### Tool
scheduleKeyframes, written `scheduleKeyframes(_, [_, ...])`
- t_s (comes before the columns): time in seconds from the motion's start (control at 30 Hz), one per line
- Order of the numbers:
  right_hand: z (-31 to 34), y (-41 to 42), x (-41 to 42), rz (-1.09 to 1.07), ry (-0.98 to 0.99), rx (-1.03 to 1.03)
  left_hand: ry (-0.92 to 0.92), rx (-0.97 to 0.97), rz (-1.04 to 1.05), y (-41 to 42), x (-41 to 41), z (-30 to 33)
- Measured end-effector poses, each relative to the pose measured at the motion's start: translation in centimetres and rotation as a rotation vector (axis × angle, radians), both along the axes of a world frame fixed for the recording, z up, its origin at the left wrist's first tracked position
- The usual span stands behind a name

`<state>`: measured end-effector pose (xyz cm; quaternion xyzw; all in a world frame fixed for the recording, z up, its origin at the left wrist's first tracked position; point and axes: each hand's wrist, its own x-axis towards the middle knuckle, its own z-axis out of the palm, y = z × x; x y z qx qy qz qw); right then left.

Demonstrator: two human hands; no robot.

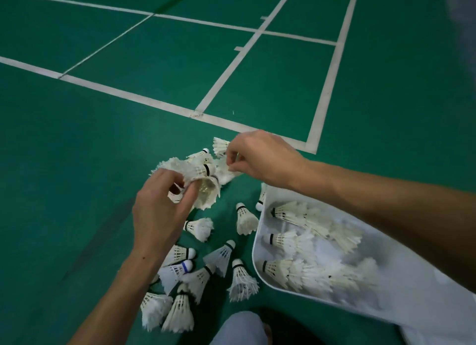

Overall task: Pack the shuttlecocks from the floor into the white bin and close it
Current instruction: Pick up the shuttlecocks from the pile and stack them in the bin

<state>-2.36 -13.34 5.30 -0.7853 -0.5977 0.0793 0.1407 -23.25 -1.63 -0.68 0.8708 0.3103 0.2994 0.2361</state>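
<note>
Several white feather shuttlecocks (198,272) lie scattered on the green court floor in front of me. My left hand (159,210) grips a bunch of shuttlecocks (203,180) held above the floor. Just beyond it my right hand (260,159) pinches the feathers of another shuttlecock (222,173) in the far pile. The white bin (257,241) stands open at the right, under my right forearm, with several shuttlecocks (309,244) lying inside in rows. No lid is visible.
White court lines (154,101) cross the green floor beyond the pile. My knee in light trousers (239,326) shows at the bottom edge, close to the nearest shuttlecocks. A blurred pale shape fills the top right corner.
</note>
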Motion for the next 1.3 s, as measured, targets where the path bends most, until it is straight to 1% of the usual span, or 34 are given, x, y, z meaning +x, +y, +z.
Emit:
scheduleKeyframes(0.13, [2.5, -6.0, -0.3, -0.101, 0.004, 0.136, -0.075, -0.019, -0.037, -1.5, 0.2, 2.1])
scheduleKeyframes(0.33, [3.4, -16.0, -0.9, -0.310, -0.022, 0.253, -0.112, -0.021, -0.204, -5.0, 1.6, 4.0])
scheduleKeyframes(0.47, [1.6, -21.8, -2.5, -0.529, 0.039, 0.165, -0.117, -0.035, -0.332, -8.1, 3.0, 4.6])
scheduleKeyframes(0.6, [-1.9, -25.2, -3.1, -0.783, 0.183, 0.111, -0.060, -0.017, -0.450, -10.8, 3.9, 4.7])
scheduleKeyframes(0.67, [-3.6, -25.8, -3.1, -0.871, 0.242, 0.075, -0.020, -0.007, -0.499, -11.5, 4.0, 4.7])
scheduleKeyframes(0.77, [-5.8, -25.2, -2.9, -0.930, 0.331, 0.052, 0.016, 0.028, -0.521, -12.0, 3.8, 4.9])
scheduleKeyframes(1.1, [-10.2, -20.6, -3.1, -0.940, 0.539, -0.037, 0.038, 0.019, -0.470, -11.7, 3.2, 4.4])
scheduleKeyframes(1.2, [-10.7, -20.1, -2.6, -1.008, 0.702, -0.056, 0.031, 0.009, -0.481, -12.0, 4.0, 3.9])
scheduleKeyframes(1.3, [-11.2, -19.4, -2.3, -1.087, 0.885, -0.078, 0.066, 0.001, -0.510, -12.3, 4.8, 3.3])
